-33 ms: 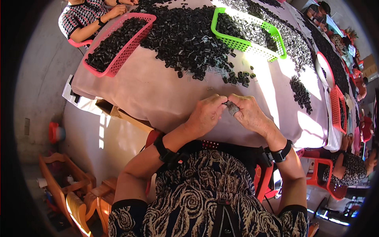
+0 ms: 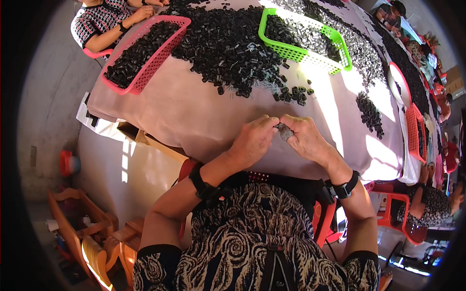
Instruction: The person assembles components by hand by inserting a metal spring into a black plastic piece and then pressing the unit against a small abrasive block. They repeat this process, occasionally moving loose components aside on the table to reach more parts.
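My left hand (image 2: 253, 140) and my right hand (image 2: 308, 139) meet fingertip to fingertip above the near edge of the cloth-covered table (image 2: 194, 116). Both are closed in a pinch. A small black piece (image 2: 276, 126) shows between the fingertips, mostly hidden by them. Grey fuzzy material (image 2: 285, 131) sits against a finger of my right hand, like a wrap; I cannot tell exactly. Beyond my hands spreads a big pile of small black parts (image 2: 218, 58), with small metal springs (image 2: 264, 86) scattered among them. A few loose black parts (image 2: 293, 94) lie closest to my fingers.
A pink basket (image 2: 141, 80) of black parts stands at the left, a green basket (image 2: 310, 56) of them at the far right. Further right are a red basket (image 2: 416, 131) and a round pink-rimmed tray (image 2: 399, 83). Another person (image 2: 104, 26) works at the far left; others sit right.
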Motion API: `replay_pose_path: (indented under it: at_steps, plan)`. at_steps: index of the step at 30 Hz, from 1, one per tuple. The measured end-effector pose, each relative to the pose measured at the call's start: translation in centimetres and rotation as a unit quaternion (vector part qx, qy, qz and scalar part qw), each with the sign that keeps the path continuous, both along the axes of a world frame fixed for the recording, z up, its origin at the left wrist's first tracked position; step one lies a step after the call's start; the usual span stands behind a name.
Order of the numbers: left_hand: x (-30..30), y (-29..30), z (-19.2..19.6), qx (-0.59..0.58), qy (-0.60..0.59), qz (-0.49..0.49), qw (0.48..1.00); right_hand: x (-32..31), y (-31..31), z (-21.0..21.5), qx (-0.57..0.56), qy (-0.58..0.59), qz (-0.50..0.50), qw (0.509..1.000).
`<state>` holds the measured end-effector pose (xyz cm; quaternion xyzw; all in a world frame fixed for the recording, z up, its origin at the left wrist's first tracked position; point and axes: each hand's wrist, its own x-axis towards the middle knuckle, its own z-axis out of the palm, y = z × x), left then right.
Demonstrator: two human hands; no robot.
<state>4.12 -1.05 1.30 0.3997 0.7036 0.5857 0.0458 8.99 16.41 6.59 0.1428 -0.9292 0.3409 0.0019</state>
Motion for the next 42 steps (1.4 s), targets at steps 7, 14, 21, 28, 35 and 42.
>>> replay_pose_path:
  at_steps: [7,14,21,28,35,42]
  plan:
    - [-0.5,0.7,0.0,0.009,0.017,0.015,1.0,-0.3,0.3,-0.1,-0.03,-0.015,-0.028,0.999]
    - [-0.6,0.6,0.1,0.057,-0.118,-0.033,0.991,-0.4,1.5,1.7,-0.114,-0.189,-0.031,0.975]
    - [-0.7,0.0,0.9,0.057,-0.094,-0.103,0.989,0.5,2.8,-0.3,-0.388,-0.39,-0.065,0.833]
    - [-0.7,0.2,0.6,0.114,-0.113,-0.194,0.968,1.2,1.7,-1.5,-0.493,-0.415,0.024,0.765]
    - [-0.8,0.0,0.8,0.121,-0.13,-0.241,0.954,3.0,0.0,-2.5,-0.631,-0.366,0.006,0.683]
    - [-0.9,-0.3,1.7,0.085,-0.204,-0.174,0.96,1.7,0.7,-2.0,-0.638,-0.365,-0.075,0.674]
